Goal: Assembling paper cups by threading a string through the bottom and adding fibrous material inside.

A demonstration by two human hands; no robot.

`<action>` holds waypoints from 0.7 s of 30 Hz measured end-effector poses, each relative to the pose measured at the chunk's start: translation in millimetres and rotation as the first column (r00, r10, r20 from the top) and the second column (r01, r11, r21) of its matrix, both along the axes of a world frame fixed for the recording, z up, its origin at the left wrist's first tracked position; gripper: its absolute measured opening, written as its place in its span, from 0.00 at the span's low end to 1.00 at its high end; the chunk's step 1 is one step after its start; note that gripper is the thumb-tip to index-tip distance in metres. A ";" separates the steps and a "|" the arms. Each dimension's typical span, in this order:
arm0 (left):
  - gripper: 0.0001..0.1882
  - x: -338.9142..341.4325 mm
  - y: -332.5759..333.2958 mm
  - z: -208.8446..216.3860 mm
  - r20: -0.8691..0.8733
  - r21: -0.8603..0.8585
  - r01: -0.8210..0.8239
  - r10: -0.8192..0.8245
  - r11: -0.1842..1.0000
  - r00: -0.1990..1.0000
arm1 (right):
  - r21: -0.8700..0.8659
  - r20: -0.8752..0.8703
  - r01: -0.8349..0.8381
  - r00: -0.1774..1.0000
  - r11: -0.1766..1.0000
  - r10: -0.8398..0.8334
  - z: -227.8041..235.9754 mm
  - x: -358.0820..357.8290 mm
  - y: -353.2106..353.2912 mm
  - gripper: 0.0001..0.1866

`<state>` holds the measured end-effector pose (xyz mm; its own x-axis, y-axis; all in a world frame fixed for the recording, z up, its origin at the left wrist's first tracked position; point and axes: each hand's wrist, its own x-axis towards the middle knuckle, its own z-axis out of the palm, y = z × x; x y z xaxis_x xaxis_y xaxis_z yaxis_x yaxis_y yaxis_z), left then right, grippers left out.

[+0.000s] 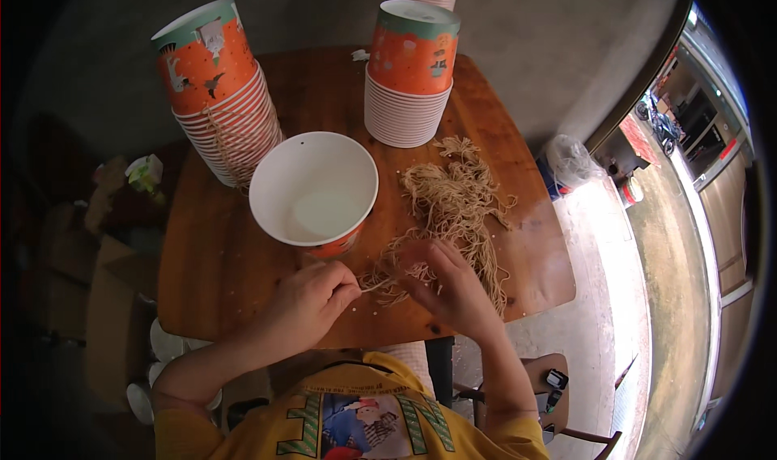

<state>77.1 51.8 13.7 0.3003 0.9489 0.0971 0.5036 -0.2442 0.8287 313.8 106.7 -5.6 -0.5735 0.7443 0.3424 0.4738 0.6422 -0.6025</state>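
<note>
My left hand (321,294) is closed in a pinch at the near side of the table, gripping the end of a thin pale string (376,287). The string runs rightward toward a tangled heap of tan strings (457,197). Over the near edge of that heap, my right hand (449,286) hovers with its thumb apart from its fingers; I see nothing held in it. An open paper bucket (316,193), white inside and orange outside, stands just beyond my left hand. It appears empty.
Two stacks of upside-down orange paper buckets stand on the wooden table (218,274): a left stack (218,79), with string hanging on it, and a far stack (411,63). A chair (550,387) is at the lower right, a cardboard box (121,314) at the left.
</note>
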 end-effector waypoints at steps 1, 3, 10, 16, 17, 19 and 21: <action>0.05 -0.7 -1.5 0.7 -0.054 0.105 -0.015 0.020 0.994 0.998 | -0.084 -0.114 -0.013 0.993 0.996 0.003 -4.2 -9.0 -6.3 0.12; 0.06 0.0 -3.0 4.4 -0.111 0.204 -0.030 0.054 0.979 0.992 | -0.204 -0.283 -0.106 0.958 0.973 0.044 -3.1 -29.4 -15.0 0.13; 0.06 -7.4 -4.2 13.8 -0.079 0.019 -0.105 0.106 0.994 0.991 | -0.430 -0.494 -0.245 0.870 0.869 0.001 -17.2 -61.2 -22.0 0.07; 0.05 -20.8 -8.0 15.6 0.115 -0.264 -0.002 0.033 0.965 0.993 | -0.559 -0.544 -0.334 0.838 0.759 -0.031 -19.9 -63.8 -22.4 0.05; 0.05 -20.9 -8.7 17.7 0.097 -0.291 0.002 0.028 0.957 0.995 | -0.558 -0.547 -0.338 0.837 0.758 -0.029 -21.9 -65.1 -22.6 0.05; 0.05 -21.2 -10.7 14.8 0.004 -0.180 -0.023 0.024 0.983 1.000 | -0.602 -0.607 -0.394 0.791 0.694 -0.078 -27.4 -68.6 -22.2 0.04; 0.06 -23.7 -9.8 10.2 -0.090 -0.064 -0.036 0.030 0.997 0.996 | -0.612 -0.635 -0.402 0.763 0.681 -0.121 -29.8 -74.0 -22.2 0.04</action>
<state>53.4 42.0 23.9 0.2734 0.9618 0.0091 0.5827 -0.1732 0.7940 239.8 84.5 -35.4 -0.5632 0.8234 0.0697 -0.2019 -0.0552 -0.9779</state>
